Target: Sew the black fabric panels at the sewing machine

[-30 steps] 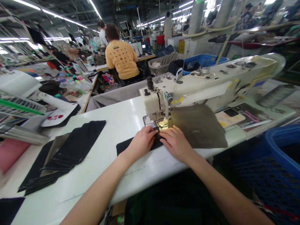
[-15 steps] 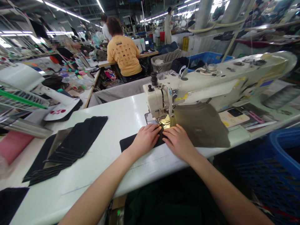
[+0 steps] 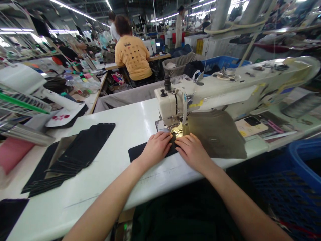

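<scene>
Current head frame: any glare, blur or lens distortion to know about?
Head view: glare streak on the white tabletop, left of the sewing machine; yellowish light at its needle area; grey spool and blue basket blurred toward the right edge; wide-angle stretch near the borders; left hand and right hand fairly clear.

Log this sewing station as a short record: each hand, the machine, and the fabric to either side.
Left hand: bare left hand, lying on a flat black fabric piece
Right hand: bare right hand, fingers at the same piece, near its right end
Machine: cream-coloured metal sewing machine, just beyond both hands; needle tip not discernible
Right side: olive-brown fabric sheets, beside the right hand
Left side: fanned black fabric panels on the glossy white tabletop
</scene>
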Demonstrator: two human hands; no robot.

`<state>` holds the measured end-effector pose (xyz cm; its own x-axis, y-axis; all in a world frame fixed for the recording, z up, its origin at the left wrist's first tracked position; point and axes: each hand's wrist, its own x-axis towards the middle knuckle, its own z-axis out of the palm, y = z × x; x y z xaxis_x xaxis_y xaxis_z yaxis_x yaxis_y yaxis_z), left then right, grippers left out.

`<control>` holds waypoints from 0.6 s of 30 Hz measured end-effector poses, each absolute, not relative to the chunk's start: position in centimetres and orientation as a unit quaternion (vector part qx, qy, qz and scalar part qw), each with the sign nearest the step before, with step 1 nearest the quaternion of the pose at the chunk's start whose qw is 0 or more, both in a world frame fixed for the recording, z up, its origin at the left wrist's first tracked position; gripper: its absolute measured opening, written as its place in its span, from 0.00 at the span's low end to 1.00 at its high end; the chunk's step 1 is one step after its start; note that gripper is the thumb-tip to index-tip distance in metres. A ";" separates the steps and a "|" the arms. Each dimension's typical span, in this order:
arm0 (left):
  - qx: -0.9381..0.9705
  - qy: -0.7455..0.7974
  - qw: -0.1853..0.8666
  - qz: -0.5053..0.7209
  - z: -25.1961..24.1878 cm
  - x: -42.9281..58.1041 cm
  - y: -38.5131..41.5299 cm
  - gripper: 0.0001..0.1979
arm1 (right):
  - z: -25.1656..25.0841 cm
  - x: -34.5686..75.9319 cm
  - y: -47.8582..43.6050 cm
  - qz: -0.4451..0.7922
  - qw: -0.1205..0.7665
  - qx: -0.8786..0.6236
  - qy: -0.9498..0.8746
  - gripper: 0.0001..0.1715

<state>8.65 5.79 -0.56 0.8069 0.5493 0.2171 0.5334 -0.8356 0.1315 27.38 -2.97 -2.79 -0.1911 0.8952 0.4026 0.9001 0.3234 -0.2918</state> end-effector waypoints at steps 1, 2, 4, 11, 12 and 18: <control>0.950 0.284 0.031 0.123 -0.5 8.7 5.9 0.17 | -2.7 27.4 -2.9 -0.004 0.256 -0.580 -0.773 0.13; 0.951 0.284 0.028 0.121 -0.5 8.7 5.9 0.17 | -2.7 27.4 -2.9 -0.003 0.256 -0.579 -0.774 0.13; 0.952 0.283 0.020 0.117 -0.4 8.8 6.0 0.17 | -2.7 27.4 -2.8 -0.003 0.255 -0.579 -0.774 0.13; 0.971 0.213 0.009 0.108 -0.5 8.1 3.9 0.15 | -2.7 27.8 -3.7 -0.010 0.273 -0.557 -0.784 0.12; 0.974 0.198 0.013 0.110 -0.6 7.8 3.4 0.16 | -2.7 27.9 -4.0 -0.009 0.275 -0.551 -0.788 0.12; 0.978 0.170 0.014 0.117 -0.6 7.2 2.5 0.17 | -2.6 28.1 -4.3 -0.006 0.270 -0.544 -0.794 0.12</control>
<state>7.16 2.52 -0.57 0.9147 0.3362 0.2244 0.3296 -0.9417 0.0671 28.08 -4.28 -2.55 -0.2617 0.8617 0.4347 0.8678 0.4072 -0.2847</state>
